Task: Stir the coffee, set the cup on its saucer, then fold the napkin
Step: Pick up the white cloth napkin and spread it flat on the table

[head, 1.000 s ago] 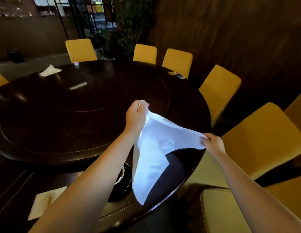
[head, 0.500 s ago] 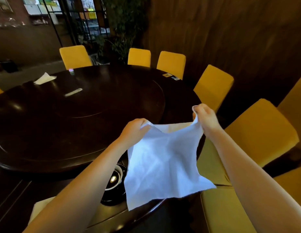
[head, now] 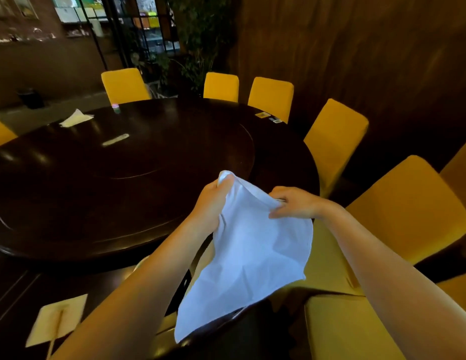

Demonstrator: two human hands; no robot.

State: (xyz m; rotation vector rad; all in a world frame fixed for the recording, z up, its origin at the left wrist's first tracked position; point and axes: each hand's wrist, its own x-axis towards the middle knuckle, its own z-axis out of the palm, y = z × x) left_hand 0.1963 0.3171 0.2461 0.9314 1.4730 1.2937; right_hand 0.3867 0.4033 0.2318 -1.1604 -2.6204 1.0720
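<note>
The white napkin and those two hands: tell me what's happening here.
A person is holding a white cloth napkin up in the air over the near edge of a dark round wooden table. The left hand pinches one top corner and the right hand has a grip on the top edge close beside it, so the cloth hangs down loosely. The napkin is not yet neatly folded.

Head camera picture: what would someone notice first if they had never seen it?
First, the white napkin, held up in the middle of the view by the left hand and the right hand, its lower part hanging loose. Behind it spreads the big dark round table, ringed on the far and right sides by bright yellow chairs.
</note>
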